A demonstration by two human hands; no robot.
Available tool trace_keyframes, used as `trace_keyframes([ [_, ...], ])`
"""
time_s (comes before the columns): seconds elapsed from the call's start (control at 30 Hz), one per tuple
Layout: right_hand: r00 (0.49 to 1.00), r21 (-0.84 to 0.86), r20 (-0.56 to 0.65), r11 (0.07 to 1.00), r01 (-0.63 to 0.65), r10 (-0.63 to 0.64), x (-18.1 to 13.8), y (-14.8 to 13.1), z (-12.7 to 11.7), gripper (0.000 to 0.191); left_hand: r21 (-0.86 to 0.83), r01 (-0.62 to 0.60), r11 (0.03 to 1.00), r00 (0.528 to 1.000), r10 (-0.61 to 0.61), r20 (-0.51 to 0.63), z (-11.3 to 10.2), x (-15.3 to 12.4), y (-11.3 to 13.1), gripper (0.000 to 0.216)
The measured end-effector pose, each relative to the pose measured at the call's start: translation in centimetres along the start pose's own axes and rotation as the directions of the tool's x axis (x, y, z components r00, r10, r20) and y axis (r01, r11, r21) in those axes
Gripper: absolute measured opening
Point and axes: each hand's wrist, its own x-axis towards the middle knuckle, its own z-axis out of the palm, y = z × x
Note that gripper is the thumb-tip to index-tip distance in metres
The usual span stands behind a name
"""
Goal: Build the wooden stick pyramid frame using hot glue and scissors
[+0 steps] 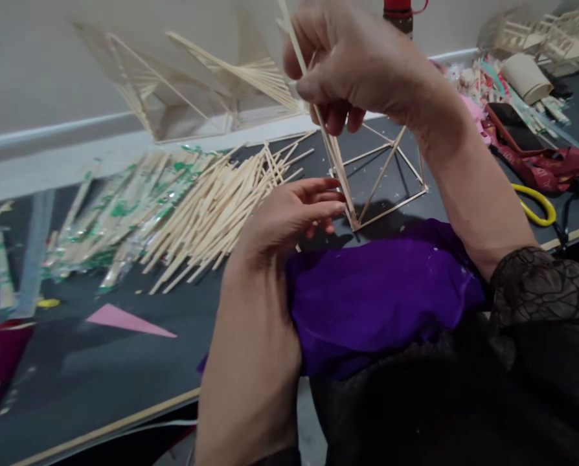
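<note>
Pinched between the thumb and fingers of my right hand (pixel 340 61) is a thin wooden stick (pixel 296 45), held steeply slanted. It runs down alongside other sticks of a small open frame (pixel 391 210) built from thin wooden sticks, standing on the dark table. My left hand (pixel 302 207) reaches in from the left, fingers stretched out and apart, close to the frame's near lower corner. Whether its fingertips touch the sticks I cannot tell. A purple cloth (pixel 381 291) lies at the table edge, just in front of the frame.
Left of my hands lie a heap of loose sticks (pixel 216 213) and plastic-wrapped stick packs (pixel 119 207). A pink paper triangle (pixel 129 320) is nearer. Larger stick models (pixel 187 90) lean at the wall. Yellow-handled scissors (pixel 539 207) and a phone (pixel 515 126) lie right.
</note>
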Motion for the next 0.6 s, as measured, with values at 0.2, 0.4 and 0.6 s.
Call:
trace_keyframes([
  [0.2,0.997,-0.106,0.082,0.994,0.001,0.008,-0.4,0.8,-1.1,0.015,-0.037,0.127,0.991,0.984,-0.121,0.133,0.4,0.5,-0.7,0.032],
  [0.4,0.995,-0.153,0.103,0.988,0.004,0.012,-0.4,1.4,-1.4,0.013,-0.089,0.148,0.985,0.969,-0.126,0.214,0.6,1.0,-1.2,0.033],
  [0.6,0.994,-0.148,0.104,0.989,-0.017,0.033,-0.2,1.6,-0.6,0.013,-0.008,0.155,0.988,0.972,-0.151,0.182,0.7,1.1,-1.4,0.026],
])
